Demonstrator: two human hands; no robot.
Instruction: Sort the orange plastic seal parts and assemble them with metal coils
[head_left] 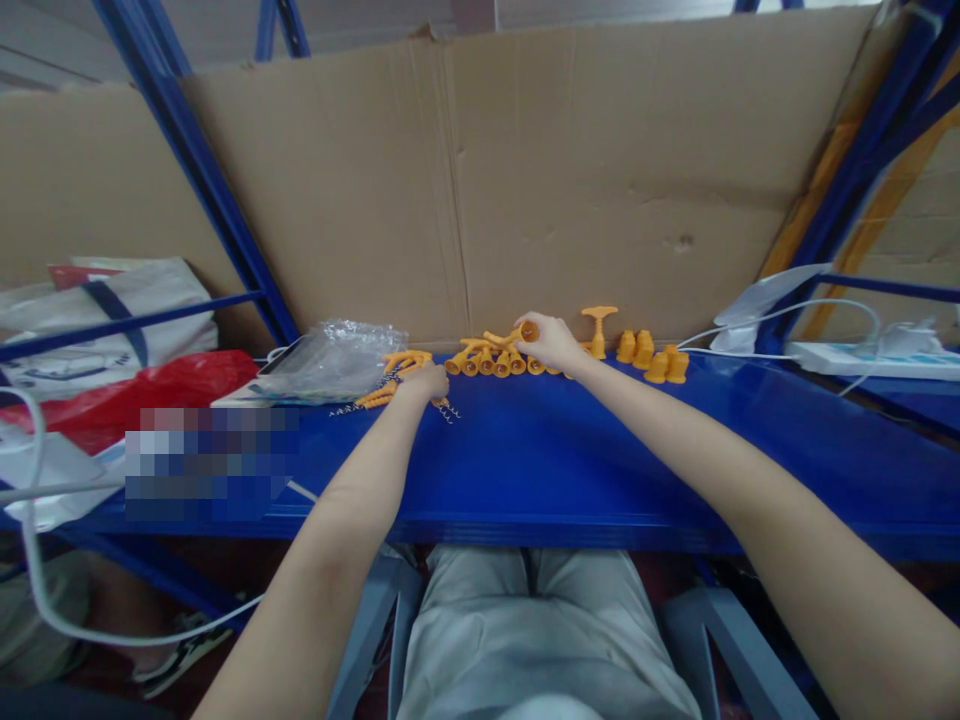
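My right hand (553, 342) is closed around a yellow-orange corkscrew (529, 331), whose round bell opening faces me. Below it, a row of similar corkscrews (486, 362) lies along the cardboard with their bell ends toward me. My left hand (427, 382) is down in a pile of orange corkscrew handles (377, 397) with metal spirals. Its fingers look closed on one of them, with a spiral poking out below; the grip is partly hidden. To the right, one assembled corkscrew (598, 330) stands upright, and several bell-shaped bases (657, 366) stand beside it.
Cardboard (600, 180) walls the back of the blue table (510, 460). Clear plastic bags (337, 355), a red bag (180, 395) and a white cloth bag (165, 310) lie left. A power strip (870, 360) with white cables is at right. Blue posts flank the table.
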